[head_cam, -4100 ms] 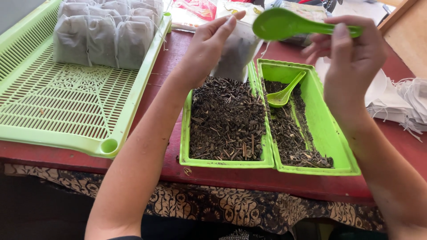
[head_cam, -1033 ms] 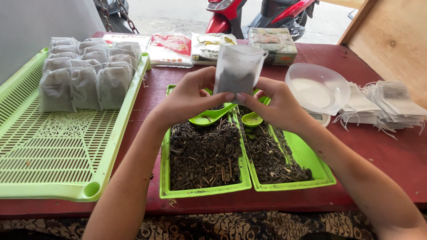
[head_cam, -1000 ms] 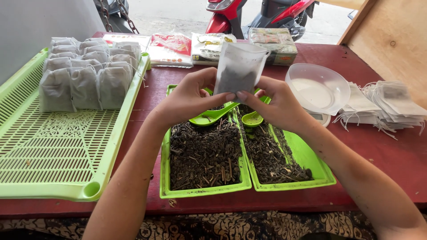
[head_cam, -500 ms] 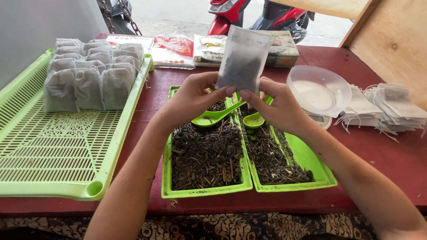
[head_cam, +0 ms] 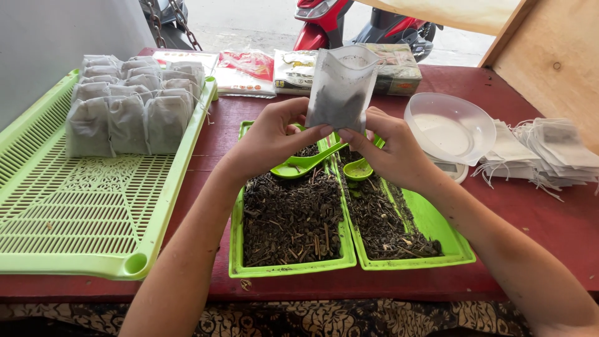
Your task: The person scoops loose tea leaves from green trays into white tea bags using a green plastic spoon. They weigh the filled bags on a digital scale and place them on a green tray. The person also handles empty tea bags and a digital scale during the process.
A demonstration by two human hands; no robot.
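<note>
Over the red table point(head_cam: 536, 224) and its two green trays of dry leaves point(head_cam: 293, 218), my left hand point(head_cam: 271, 140) and right hand point(head_cam: 390, 153) pinch the bottom corners of a white bag point(head_cam: 340, 87), standing upright above both hands, open mouth up.

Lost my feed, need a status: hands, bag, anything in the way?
Left hand and right hand both pinch the bag at its bottom, upright, mouth open. Dark fill inside. Two scoops lie in the trays below. Nothing blocking.
</note>
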